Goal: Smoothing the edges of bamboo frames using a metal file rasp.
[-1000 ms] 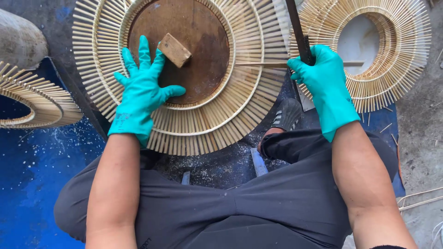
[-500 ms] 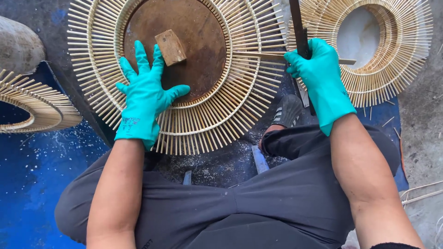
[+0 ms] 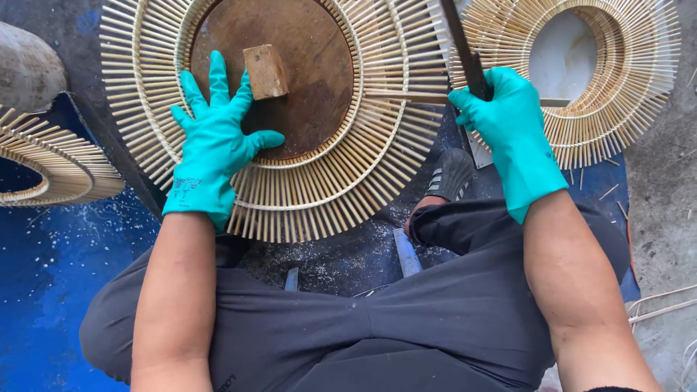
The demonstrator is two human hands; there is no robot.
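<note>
Bamboo ring (image 3: 319, 196) under left fingers (image 3: 218, 80)

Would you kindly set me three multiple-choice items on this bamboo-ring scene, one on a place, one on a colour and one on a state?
1. Where does the small wooden block lie?
A. on the round brown board
B. on the blue floor
C. on the person's lap

2. What colour are the gloves?
A. yellow
B. teal
C. black

3. How is the left hand placed?
A. clenched around a stick
B. lifted in the air
C. spread flat on the large slatted ring

Answers:
1 A, the block sits on the brown board inside the large slatted ring.
2 B, both gloves are teal.
3 C, its fingers are splayed over the ring's inner edge, while the right hand grips a dark tool.
</note>
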